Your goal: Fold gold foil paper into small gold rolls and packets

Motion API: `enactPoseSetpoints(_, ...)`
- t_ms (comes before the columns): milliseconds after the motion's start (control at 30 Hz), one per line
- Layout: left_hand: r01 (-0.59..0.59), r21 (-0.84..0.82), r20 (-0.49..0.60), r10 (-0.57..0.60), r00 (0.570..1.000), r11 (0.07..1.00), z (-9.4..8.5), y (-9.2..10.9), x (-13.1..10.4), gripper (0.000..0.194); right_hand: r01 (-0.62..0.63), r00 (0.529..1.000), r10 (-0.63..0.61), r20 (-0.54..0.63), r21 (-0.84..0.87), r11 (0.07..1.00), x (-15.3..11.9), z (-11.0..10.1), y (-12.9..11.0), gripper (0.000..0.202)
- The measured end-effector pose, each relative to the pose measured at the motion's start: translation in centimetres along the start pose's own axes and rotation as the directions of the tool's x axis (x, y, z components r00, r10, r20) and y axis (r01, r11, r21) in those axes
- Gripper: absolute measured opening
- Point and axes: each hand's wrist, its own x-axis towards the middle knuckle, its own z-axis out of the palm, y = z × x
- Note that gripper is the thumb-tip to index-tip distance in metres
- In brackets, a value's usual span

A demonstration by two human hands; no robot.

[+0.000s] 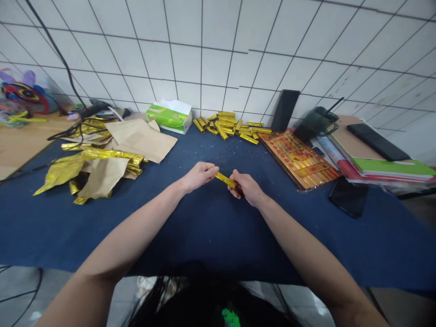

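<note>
Between my two hands is a narrow strip of shiny gold foil paper [225, 180], slanting down to the right above the blue tablecloth [211, 227]. My left hand [201, 175] is closed on its left end, with the thumb and fingers pinched together. At the other end my right hand [245, 187] grips it with curled fingers, which hide that end. Farther back, near the wall, lies a heap of small gold foil rolls [226, 123], several of them stacked across one another.
On the left lie crumpled gold foil [64, 170], brown paper [143, 138] and a black cable [64, 59]. A green tissue box [169, 116] stands at the back. Rightward are an orange-gold printed packet [299, 159], an upright phone [285, 110], a dark mug [315, 123], folders [391, 168] and phones [349, 196].
</note>
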Motion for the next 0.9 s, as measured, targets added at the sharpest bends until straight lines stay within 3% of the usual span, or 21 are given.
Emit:
enactPoseSetpoints(133,0.005,0.072,0.131,-0.014,0.991,0.997,1.7,0.6,-0.6,0.034,-0.025,0.989,0.04,0.143,-0.108,0.994,-0.4,0.4,-0.4,0.047)
enactPoseSetpoints(267,0.01,0.054,0.088,-0.015,0.996,0.998,2.7,0.6,-0.7,0.038,-0.017,0.982,0.041,0.184,-0.131,0.991,-0.7,0.9,-0.8,0.041)
enactPoseSetpoints(467,0.027,0.088,-0.007,-0.027,1.0,0.996,1.0,0.3,-0.2,0.042,-0.085,0.982,0.111,0.155,-0.16,0.983,-0.6,0.5,-0.7,0.034)
enactPoseSetpoints(567,0.065,0.084,-0.079,-0.059,0.995,0.994,0.0,0.3,-0.1,0.044,-0.024,0.987,0.053,0.15,-0.186,0.982,-0.5,0.4,-0.6,0.035)
enactPoseSetpoints(667,0.067,0.054,-0.072,-0.063,0.995,0.996,-0.4,0.4,-0.1,0.045,0.064,0.992,-0.025,0.123,-0.324,0.944,-0.5,0.5,-0.6,0.035)
enactPoseSetpoints(733,0.085,0.035,-0.058,-0.083,0.995,0.996,-0.4,0.6,-0.2,0.046,0.123,0.992,-0.105,0.063,-0.531,0.838,-0.5,0.6,-0.4,0.035)
enactPoseSetpoints(833,0.159,0.045,-0.04,-0.157,0.987,0.986,-0.6,0.9,-0.2,0.049,0.135,0.957,-0.289,-0.026,-0.841,0.523,-0.6,0.8,0.0,0.03)
enactPoseSetpoints(900,0.212,0.052,-0.034,-0.211,0.977,0.976,-0.8,0.9,-0.2,0.048,0.097,0.93,-0.366,-0.044,-0.929,0.358,-0.6,0.8,0.3,0.028)
